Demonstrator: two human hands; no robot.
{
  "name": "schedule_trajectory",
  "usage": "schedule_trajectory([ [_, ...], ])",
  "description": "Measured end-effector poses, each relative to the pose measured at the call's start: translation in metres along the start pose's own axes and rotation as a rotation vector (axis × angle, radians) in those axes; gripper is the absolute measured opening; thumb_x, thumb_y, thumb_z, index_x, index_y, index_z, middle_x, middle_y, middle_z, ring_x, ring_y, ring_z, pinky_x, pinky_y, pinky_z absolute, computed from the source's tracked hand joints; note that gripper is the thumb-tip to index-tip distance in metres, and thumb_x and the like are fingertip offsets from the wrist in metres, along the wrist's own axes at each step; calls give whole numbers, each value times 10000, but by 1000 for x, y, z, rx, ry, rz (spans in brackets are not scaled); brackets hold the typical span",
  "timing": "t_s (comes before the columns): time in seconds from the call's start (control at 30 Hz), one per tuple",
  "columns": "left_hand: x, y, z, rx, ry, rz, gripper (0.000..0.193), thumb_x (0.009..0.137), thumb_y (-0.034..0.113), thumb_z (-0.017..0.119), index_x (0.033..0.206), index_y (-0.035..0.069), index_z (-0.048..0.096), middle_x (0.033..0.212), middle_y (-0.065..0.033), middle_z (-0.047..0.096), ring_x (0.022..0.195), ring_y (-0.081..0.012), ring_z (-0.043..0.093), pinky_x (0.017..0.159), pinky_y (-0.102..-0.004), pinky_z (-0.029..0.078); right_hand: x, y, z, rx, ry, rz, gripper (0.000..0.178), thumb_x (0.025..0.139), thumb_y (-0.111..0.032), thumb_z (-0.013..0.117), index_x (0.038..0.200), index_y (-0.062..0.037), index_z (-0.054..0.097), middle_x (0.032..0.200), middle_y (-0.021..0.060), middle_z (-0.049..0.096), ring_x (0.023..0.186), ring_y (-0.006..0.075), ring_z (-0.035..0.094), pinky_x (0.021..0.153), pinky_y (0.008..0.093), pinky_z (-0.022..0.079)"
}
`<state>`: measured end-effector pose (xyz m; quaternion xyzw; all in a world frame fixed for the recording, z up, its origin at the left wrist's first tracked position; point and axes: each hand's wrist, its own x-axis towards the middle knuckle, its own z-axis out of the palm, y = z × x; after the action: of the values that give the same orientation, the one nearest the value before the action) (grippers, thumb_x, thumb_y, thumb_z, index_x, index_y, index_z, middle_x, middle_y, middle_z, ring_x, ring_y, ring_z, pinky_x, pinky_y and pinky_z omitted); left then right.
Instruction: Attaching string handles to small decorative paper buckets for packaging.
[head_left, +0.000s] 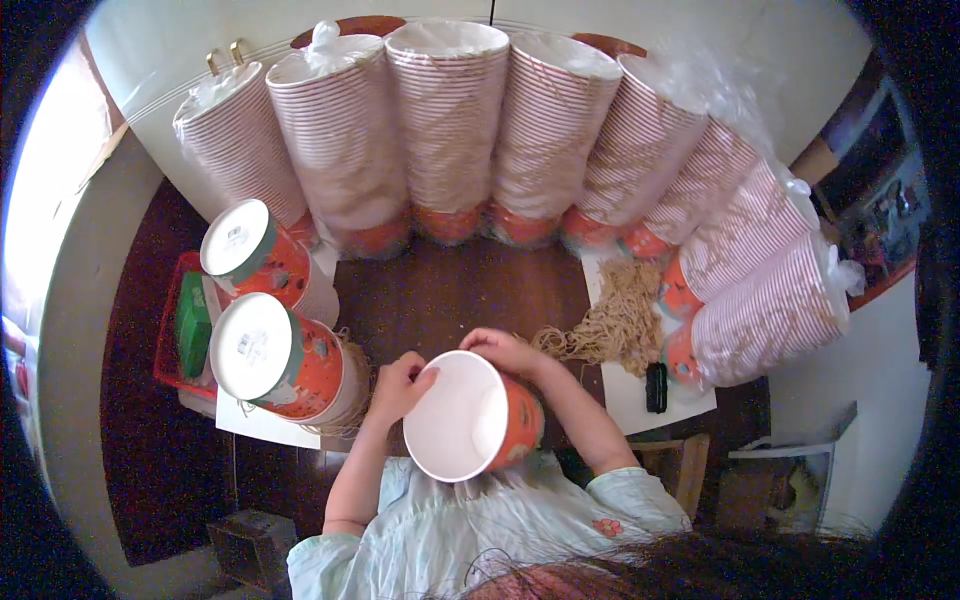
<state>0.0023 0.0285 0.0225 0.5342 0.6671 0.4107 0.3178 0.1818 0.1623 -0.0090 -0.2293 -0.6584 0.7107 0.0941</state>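
A paper bucket [455, 415], white inside with an orange printed outside, is tilted with its open mouth toward me, close to my body at the table's near edge. My left hand [400, 385] is closed at the left of its rim, fingers curled and thumb lying along the edge. Against the far side of the bucket, my right hand [500, 352] is bent round it, its fingertips partly hidden. A pile of tan strings [625, 315] lies beyond my right forearm. Just right of the pile is a small black object [656, 388].
Tall plastic-wrapped stacks of paper buckets [447, 120] curve around the back and right of the dark table [440, 290]. Upside-down buckets [250, 345] with white bases stand in stacks at the left. Beside them, a red basket [165, 350] holds a green box [192, 325].
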Motion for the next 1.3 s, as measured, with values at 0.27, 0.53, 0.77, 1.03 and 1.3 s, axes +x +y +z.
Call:
schedule_trajectory([
  [0.27,-10,-16,-18,58,17,-4,255,741,165,560,961,35,559,700,-132,612,600,-192,605,549,-296,468,-56,7,-63,-900,274,-146,144,719,-118,583,856,-76,595,910,84,551,908,253,517,760,346,430],
  [0.53,-14,5,-16,205,102,-57,284,713,194,566,943,30,538,654,-121,601,572,-234,599,537,-331,470,-74,63,-62,-1407,196,-187,116,702,-142,547,784,-82,603,852,92,544,871,268,504,765,373,403],
  [0.77,-13,6,-1,264,39,-134,361,711,249,568,1000,37,523,590,-140,574,546,-288,582,529,-379,464,-69,34,-72,-1023,216,-170,106,688,-140,587,777,-84,603,924,88,545,913,271,476,840,379,363],
  [1.03,-13,19,16,322,19,-142,464,737,326,572,1078,27,475,611,-157,580,576,-316,584,531,-411,457,-73,-61,-107,37,657,-439,41,741,-35,577,778,-48,567,881,44,539,861,139,499,785,247,392],
  [1.3,-8,27,9,270,218,131,367,763,261,575,1045,38,501,683,-110,555,603,-253,561,558,-348,455,-74,-164,-76,322,603,-818,59,787,-36,522,839,-55,503,763,79,543,689,166,514,662,264,429],
])
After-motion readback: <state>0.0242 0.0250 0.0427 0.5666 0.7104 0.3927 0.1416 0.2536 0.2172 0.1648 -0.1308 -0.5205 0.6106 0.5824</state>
